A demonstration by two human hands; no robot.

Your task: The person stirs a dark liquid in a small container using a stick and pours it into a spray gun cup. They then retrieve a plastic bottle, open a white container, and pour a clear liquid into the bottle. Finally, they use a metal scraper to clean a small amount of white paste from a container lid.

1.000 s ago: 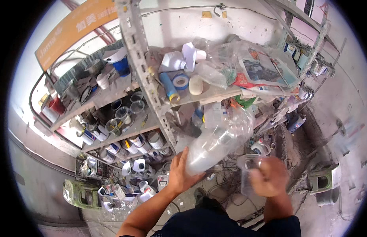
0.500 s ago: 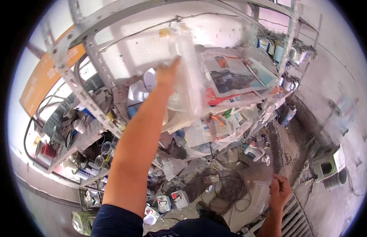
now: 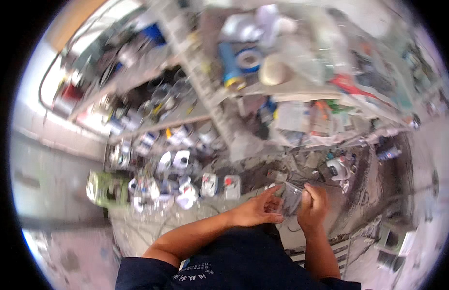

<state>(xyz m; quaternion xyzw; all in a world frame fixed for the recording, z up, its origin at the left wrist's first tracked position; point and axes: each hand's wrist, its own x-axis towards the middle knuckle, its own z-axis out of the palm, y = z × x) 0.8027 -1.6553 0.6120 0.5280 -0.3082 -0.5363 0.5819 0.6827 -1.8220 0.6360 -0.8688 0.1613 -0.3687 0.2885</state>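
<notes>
In front of my body, low in the view, both hands are close together. My right hand (image 3: 314,205) has its fingers closed on the edge of a see-through plastic piece (image 3: 292,198), cup-like in shape but blurred. On the other side of it, my left hand (image 3: 258,209) is held with thumb and fingers apart and curved. I see nothing held in the left hand; whether it touches the plastic I cannot tell.
A cluttered shelf (image 3: 302,92) carries a blue tube (image 3: 229,63), a roll of blue-edged tape (image 3: 249,60) and papers. White jugs (image 3: 231,187) stand on the floor to the left, near a green cut-open canister (image 3: 108,188). Another white jug (image 3: 338,168) lies ahead to the right.
My left hand has come down from the clear plastic sleeve on the shelf to beside my right hand. My right hand has risen inward with the plastic piece. The view has tilted down and left.
</notes>
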